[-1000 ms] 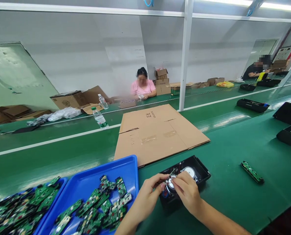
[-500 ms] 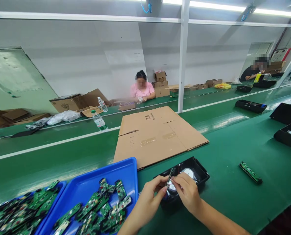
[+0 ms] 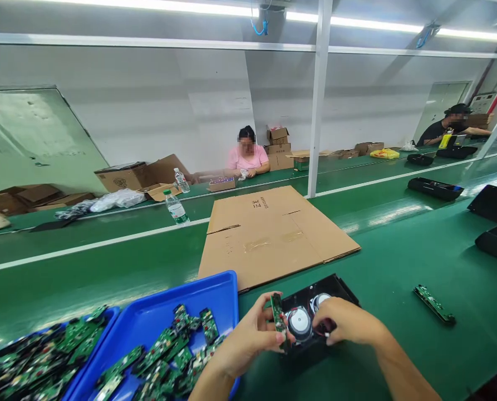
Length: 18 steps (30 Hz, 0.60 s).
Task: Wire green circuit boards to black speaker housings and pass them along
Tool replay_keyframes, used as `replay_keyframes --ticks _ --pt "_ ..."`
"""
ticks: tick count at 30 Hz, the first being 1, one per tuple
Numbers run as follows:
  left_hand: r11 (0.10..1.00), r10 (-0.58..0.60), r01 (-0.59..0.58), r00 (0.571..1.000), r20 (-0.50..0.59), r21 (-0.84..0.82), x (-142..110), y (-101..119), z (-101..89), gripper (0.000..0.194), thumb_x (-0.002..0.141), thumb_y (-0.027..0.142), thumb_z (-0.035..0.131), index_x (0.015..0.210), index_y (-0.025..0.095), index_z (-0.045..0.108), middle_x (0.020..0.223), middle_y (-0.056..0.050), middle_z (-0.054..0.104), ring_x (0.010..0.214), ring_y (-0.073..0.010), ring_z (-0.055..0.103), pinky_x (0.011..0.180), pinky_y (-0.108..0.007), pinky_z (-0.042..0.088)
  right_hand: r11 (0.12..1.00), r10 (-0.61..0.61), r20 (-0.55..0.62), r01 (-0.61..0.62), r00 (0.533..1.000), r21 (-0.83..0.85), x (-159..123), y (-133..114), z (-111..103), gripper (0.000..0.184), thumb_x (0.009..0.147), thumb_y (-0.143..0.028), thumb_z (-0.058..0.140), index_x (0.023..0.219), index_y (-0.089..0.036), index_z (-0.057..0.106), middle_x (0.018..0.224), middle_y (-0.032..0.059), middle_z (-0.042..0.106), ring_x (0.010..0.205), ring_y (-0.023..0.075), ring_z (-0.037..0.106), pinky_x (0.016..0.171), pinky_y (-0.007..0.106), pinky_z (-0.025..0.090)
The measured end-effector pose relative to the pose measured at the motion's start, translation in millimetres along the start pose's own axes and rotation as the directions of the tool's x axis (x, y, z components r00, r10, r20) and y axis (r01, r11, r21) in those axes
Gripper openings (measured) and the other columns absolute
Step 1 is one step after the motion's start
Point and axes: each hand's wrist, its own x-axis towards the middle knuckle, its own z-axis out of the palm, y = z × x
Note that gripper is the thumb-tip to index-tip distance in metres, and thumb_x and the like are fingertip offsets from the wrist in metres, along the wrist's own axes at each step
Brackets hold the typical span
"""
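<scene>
My left hand (image 3: 254, 334) pinches a green circuit board (image 3: 278, 317), held upright at the left end of a black speaker box (image 3: 340, 285). Two round speakers with white backs sit in the box; the left speaker (image 3: 299, 323) shows fully, while my fingers partly cover the right speaker (image 3: 321, 301). My right hand (image 3: 352, 322) is over the box's right part, fingers closed on thin dark wires (image 3: 324, 326) with a small pale end. On my left, a blue tray (image 3: 165, 291) holds many loose circuit boards.
A second pile of circuit boards (image 3: 31, 356) lies far left. Flattened cardboard (image 3: 273, 239) lies beyond the box. One circuit board (image 3: 434, 303) rests on the green bench at right, near more black housings (image 3: 496, 242). Two people sit across the line. A water bottle (image 3: 176, 209) stands behind the tray.
My hands have moved apart. The circuit board now stays in my left hand alone, turned with its green face showing, and my right hand has shifted right to the wires.
</scene>
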Motion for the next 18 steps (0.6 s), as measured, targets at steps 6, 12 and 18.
replay_keyframes --ticks 6,12,18 --pt "0.998 0.057 -0.057 0.998 0.006 0.025 12 -20 8.6 0.077 0.059 0.020 0.085 0.121 0.025 0.040 0.100 -0.004 0.060 0.087 -0.0231 0.070 0.065 -0.024 0.049 0.997 0.050 -0.289 -0.031 0.956 0.072 24 -43 39 0.026 0.063 -0.009 0.078 0.083 -0.020 0.066 0.075 -0.0035 0.065 0.066 0.0132 0.057 0.054 0.021 0.030" --pt "0.984 0.169 -0.157 0.970 -0.177 0.082 8 -11 6.5 0.075 0.064 0.024 0.082 0.122 0.024 0.035 0.098 -0.004 0.065 0.083 -0.0171 0.067 0.076 -0.030 0.050 0.965 0.040 -0.453 0.083 0.890 0.249 27 -60 50 0.019 0.074 -0.016 0.074 0.087 -0.020 0.061 0.080 -0.0027 0.063 0.068 0.0125 0.058 0.057 0.021 0.041" --pt "0.982 0.160 -0.121 0.943 -0.292 0.147 5 -2 4.9 0.075 0.064 0.030 0.081 0.120 0.023 0.033 0.102 -0.007 0.068 0.083 -0.0189 0.068 0.070 -0.028 0.050 0.932 -0.050 -0.750 -0.239 0.659 -0.273 45 -15 36 0.020 0.083 -0.013 0.065 0.101 -0.022 0.066 0.094 0.0059 0.064 0.085 0.0219 0.056 0.068 0.033 0.041"
